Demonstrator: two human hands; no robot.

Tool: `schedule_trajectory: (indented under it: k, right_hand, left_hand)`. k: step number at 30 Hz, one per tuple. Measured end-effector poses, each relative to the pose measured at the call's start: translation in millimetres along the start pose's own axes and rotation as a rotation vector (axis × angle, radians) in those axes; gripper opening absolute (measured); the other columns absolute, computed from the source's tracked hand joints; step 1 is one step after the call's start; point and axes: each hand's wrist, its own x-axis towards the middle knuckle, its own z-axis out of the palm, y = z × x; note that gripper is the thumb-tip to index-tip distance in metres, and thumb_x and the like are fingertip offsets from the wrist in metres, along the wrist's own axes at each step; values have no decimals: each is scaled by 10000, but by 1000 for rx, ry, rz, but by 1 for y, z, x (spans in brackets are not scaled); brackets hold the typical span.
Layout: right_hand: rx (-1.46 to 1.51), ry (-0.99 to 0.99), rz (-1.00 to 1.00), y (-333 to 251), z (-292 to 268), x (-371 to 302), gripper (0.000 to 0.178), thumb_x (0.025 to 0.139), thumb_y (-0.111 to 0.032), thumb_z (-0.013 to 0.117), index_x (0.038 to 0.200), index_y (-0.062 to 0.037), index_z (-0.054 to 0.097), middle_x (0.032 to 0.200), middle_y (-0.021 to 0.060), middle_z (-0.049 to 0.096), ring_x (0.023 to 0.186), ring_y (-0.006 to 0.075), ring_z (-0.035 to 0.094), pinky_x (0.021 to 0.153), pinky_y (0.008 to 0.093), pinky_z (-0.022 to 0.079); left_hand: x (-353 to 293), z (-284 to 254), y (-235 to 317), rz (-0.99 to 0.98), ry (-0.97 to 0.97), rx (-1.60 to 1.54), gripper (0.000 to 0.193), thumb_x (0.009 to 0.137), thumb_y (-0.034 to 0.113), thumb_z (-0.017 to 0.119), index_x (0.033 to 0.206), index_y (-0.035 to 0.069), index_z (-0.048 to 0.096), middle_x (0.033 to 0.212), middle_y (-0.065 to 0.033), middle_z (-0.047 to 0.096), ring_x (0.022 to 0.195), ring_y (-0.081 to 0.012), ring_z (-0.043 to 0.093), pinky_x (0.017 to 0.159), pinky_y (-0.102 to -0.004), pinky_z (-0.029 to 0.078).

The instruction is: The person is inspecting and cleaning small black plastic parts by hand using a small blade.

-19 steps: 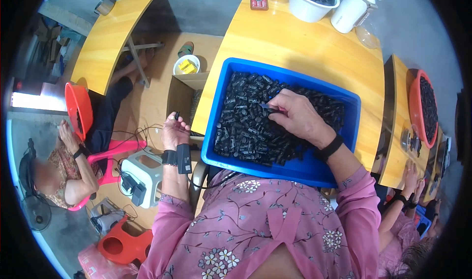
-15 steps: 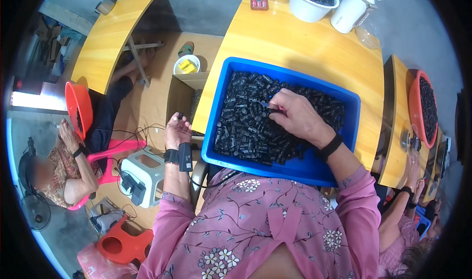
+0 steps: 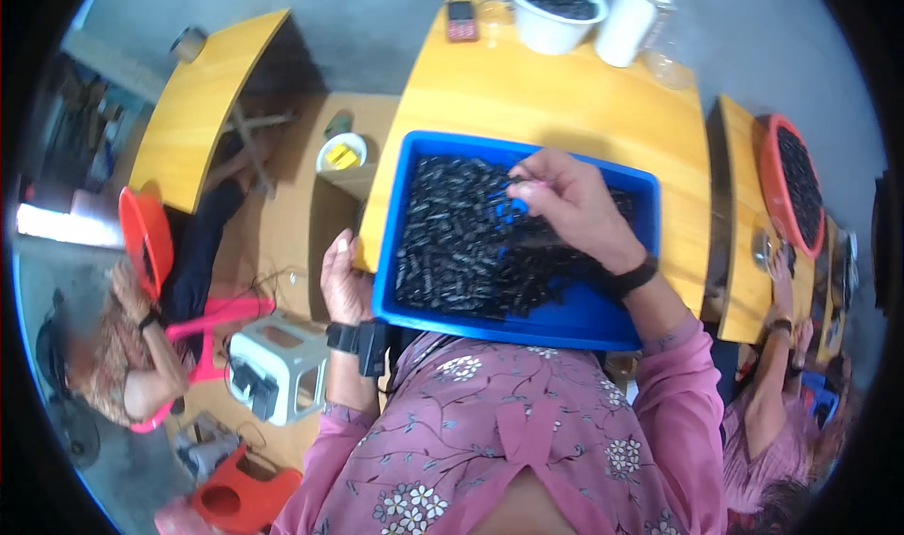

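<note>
A blue tub (image 3: pixel 490 331) full of small black cylindrical parts (image 3: pixel 443 243) lies on the yellow table in front of me. Over the tub, my right hand (image 3: pixel 574 196) is closed, thumb against fingers. What it pinches is too blurred to name; a spot of blue shows at the fingertips. Beside the tub's left wall, at the table's edge, my left hand (image 3: pixel 347 276) has its fingers loosely extended, and no part shows in it. A black band with a small box (image 3: pixel 367 347) sits on my left wrist.
On the yellow table (image 3: pixel 565 102) stand a white bowl (image 3: pixel 556 34) of black parts, a white flask (image 3: pixel 636 26), a clear container and a phone (image 3: pixel 461 22). A cardboard box (image 3: pixel 331 224) and white bucket (image 3: pixel 341 155) are left of the table. Co-workers sit on both sides.
My left hand has moved toward the table's edge; the black part at its fingertips no longer shows. My right hand has lifted slightly, and the small blade at its fingers is no longer visible.
</note>
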Motion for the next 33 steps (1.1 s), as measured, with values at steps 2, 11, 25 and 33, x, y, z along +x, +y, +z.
schedule_trajectory:
  k: [2,11,25,33]
  right_hand:
    - [-67,-14,-80,-7,-3,-3,145,881,-77,663,996,11,654,861,46,658,789,97,589,734,264,497]
    - [-71,-16,-73,0,-1,-50,150,856,-74,704,981,2,672,870,72,707,798,105,635,735,282,519]
    - [-197,-18,-156,-48,13,-70,191,800,-7,682,990,3,661,916,101,645,829,185,630,737,303,507]
    - [-114,-21,-36,-56,20,-102,227,858,-55,714,1071,10,671,997,100,676,886,156,648,783,277,521]
  left_hand:
    - [7,-9,-11,-27,-102,-38,336,958,218,657,1204,-4,601,1105,-99,675,1027,-205,643,952,-379,518]
    - [17,-5,-25,-281,-178,-145,272,996,250,556,1158,40,614,1069,-90,703,930,-206,687,860,-356,557]
    - [21,-10,-7,-480,-181,-174,318,998,256,540,1229,45,595,1130,-104,695,994,-250,666,909,-414,536]
    - [19,-12,-8,-422,-274,-151,358,994,246,558,1278,29,582,1169,-115,688,1032,-252,665,927,-398,539]
